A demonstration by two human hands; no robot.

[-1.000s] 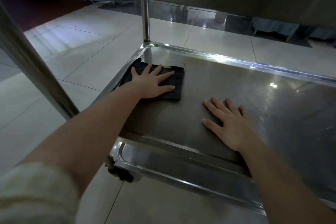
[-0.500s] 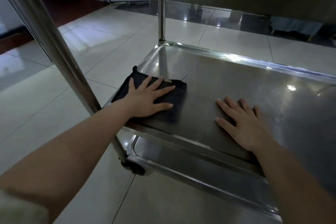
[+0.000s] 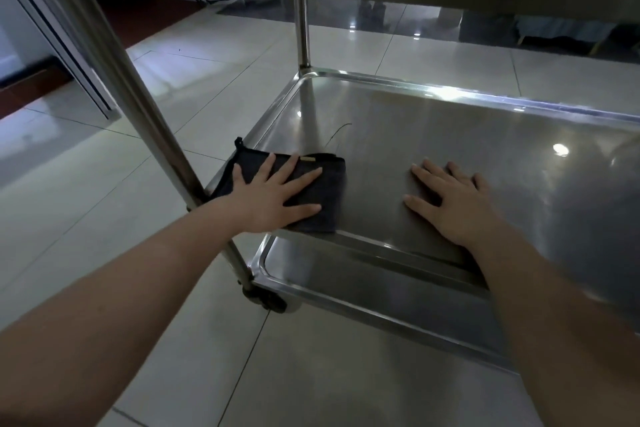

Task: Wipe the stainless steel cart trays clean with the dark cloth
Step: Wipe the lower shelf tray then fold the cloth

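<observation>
The left hand [image 3: 273, 199], fingers spread flat, presses the folded dark woven cloth [image 3: 317, 196] at the near left corner of the brushed stainless steel rectangular cart tray [image 3: 433, 135]. The right hand [image 3: 453, 199] lies flat, fingers straight, on bare metal beside it.

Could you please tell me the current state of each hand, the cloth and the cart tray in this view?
left hand: open, fingers spread, pressing flat on the dark cloth.
right hand: open, palm flat on the bare middle tray.
dark cloth: folded flat at the middle tray's near left corner, under the left hand.
middle tray: shiny, reflecting lights.
</observation>
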